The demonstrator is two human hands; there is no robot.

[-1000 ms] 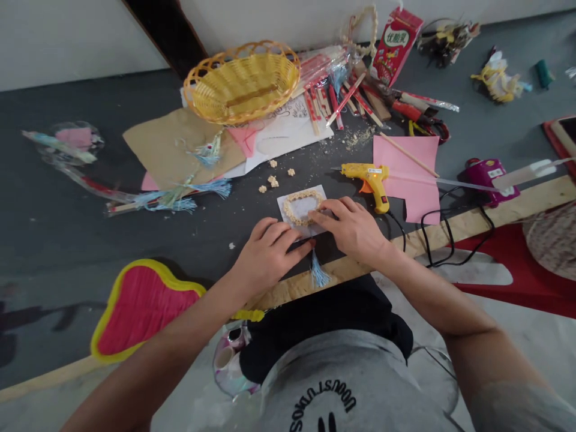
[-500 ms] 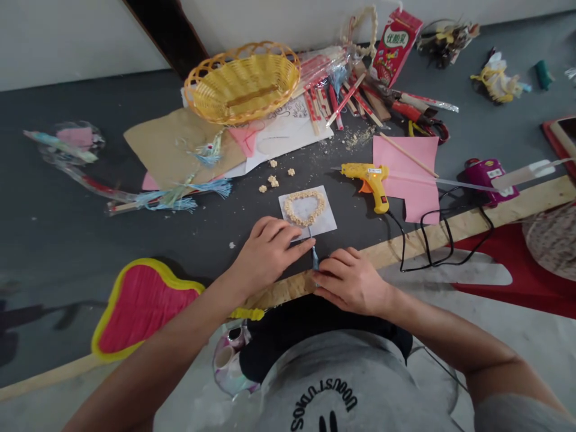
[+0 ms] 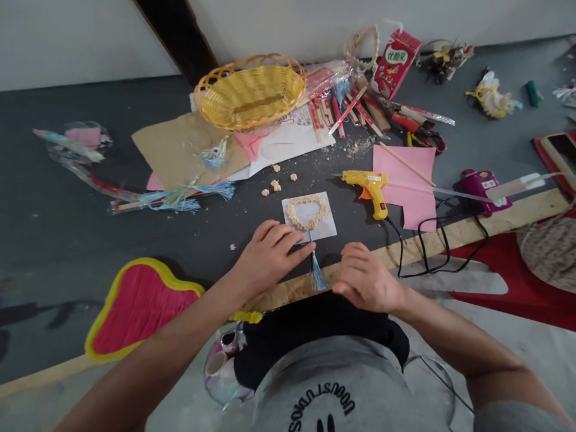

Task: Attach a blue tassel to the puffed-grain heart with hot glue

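Note:
A ring of small beige flower-like pieces (image 3: 308, 225) lies on a square of white paper (image 3: 330, 223) near the table's front edge. From its lower end a blue tassel (image 3: 317, 275) hangs down over the wooden edge strip. My left hand (image 3: 269, 255) rests flat with fingers stretched out, its fingertips on the paper and by the tassel's cord. To the right of the tassel and apart from it is my right hand (image 3: 366, 279), its fingers curled in and nothing visible in them. Several loose beige flower pieces (image 3: 276, 185) lie beyond the paper.
A yellow glue gun (image 3: 375, 186) lies by pink felt (image 3: 405, 162), its black cord (image 3: 402, 252) trailing over the front edge. Behind are a yellow basket (image 3: 252, 96), sticks, pliers and a red carton (image 3: 396, 63). At left lies a pink-and-yellow heart-shaped piece (image 3: 144, 306).
My right hand has let go of the tassel and moved right, so the tassel's blue strands now show fully. My left hand stays in place.

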